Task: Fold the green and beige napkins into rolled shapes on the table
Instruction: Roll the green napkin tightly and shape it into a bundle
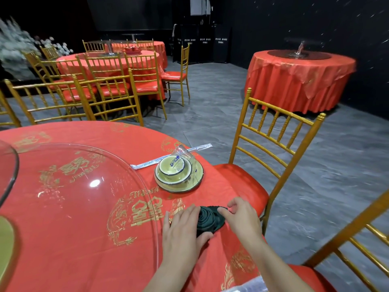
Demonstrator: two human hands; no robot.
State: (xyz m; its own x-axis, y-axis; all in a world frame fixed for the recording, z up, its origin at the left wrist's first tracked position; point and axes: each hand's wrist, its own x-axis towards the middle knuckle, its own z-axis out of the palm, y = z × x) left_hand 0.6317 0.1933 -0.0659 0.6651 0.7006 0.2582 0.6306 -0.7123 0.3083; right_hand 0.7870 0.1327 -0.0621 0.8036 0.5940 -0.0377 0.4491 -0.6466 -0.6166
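A dark green napkin (208, 219), rolled into a spiral like a rose, lies on the red tablecloth (101, 249) near the table's right edge. My left hand (183, 226) cups its left side, fingers straight along the roll and thumb tucked under its near edge. My right hand (240, 218) is at its right side, thumb touching the cloth's outer fold and fingers loosely bent above it. No beige napkin is in view.
Beyond the napkin stands a wrapped set of yellow-green dishes (179, 175) with wrapped chopsticks (168, 157) behind it. A glass turntable (84, 197) covers the table's left. A gold chair (271, 165) with a red seat stands at the table's right edge.
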